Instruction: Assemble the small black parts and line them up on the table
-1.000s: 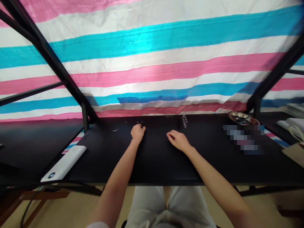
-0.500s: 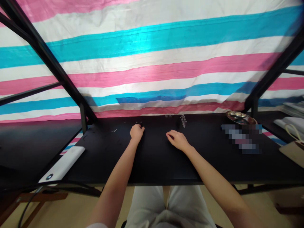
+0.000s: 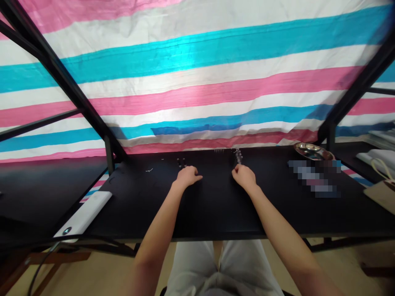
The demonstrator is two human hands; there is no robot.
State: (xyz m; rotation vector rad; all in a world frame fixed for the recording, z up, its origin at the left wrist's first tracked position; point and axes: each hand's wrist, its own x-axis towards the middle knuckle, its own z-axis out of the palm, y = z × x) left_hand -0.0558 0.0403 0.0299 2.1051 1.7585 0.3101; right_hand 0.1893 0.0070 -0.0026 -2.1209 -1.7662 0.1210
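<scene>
My left hand (image 3: 188, 176) hovers at or rests on the black table (image 3: 212, 205), thumb stretched away from the fingers, and nothing shows in it. Just beyond its fingers lie two small dark pieces with pale ends (image 3: 180, 163). My right hand (image 3: 245, 176) has its fingers drawn together at the near end of a bunch of small grey, bead-like pieces (image 3: 238, 154). Whatever lies between those fingertips is hidden. Left of the bunch, at the far edge, is a row of small pale pieces (image 3: 219, 151), too small to name.
Thin white bits (image 3: 149, 169) lie on the left of the table. A white power bank-like block (image 3: 88, 213) with a cable is at the left edge. To the right stand a shiny metal dish (image 3: 313, 151) and a blurred-out item (image 3: 314, 179). Striped sheeting (image 3: 197, 94) hangs behind.
My left hand has come away from the small dark pieces, moving right and nearer, its thumb now spread. My right hand has moved right to the grey bead-like bunch.
</scene>
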